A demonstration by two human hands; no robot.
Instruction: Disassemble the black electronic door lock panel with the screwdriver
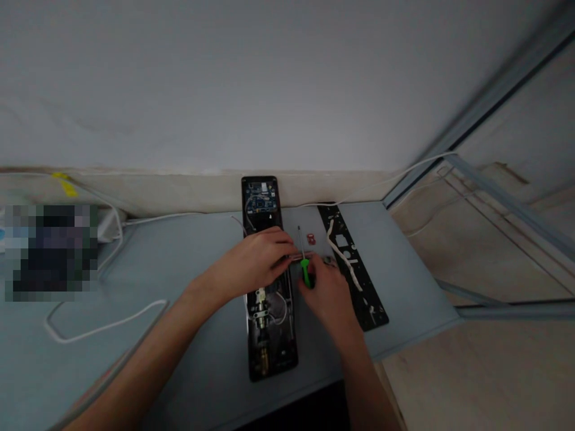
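A long black device housing [287,335] lies open on the table, with a blue circuit board [262,197] at its far end and a metal mechanism [261,314] with wires nearer me. My left hand [263,254] reaches across the middle of the housing, its fingers closed on one end of a thin reddish strip [302,257]. At the strip's other end are the fingertips of my right hand [330,290]. A screwdriver [305,270] with a green handle sits in the curl of that hand, its shaft pointing away from me. Both palms are hidden.
Right of my hands lies a black perforated plate [371,305] with a white cable [345,254] on it. A small red part [311,239] rests beyond the right hand. White cables run along the wall and over the table's [197,359] left side. Metal framing [507,312] stands at right.
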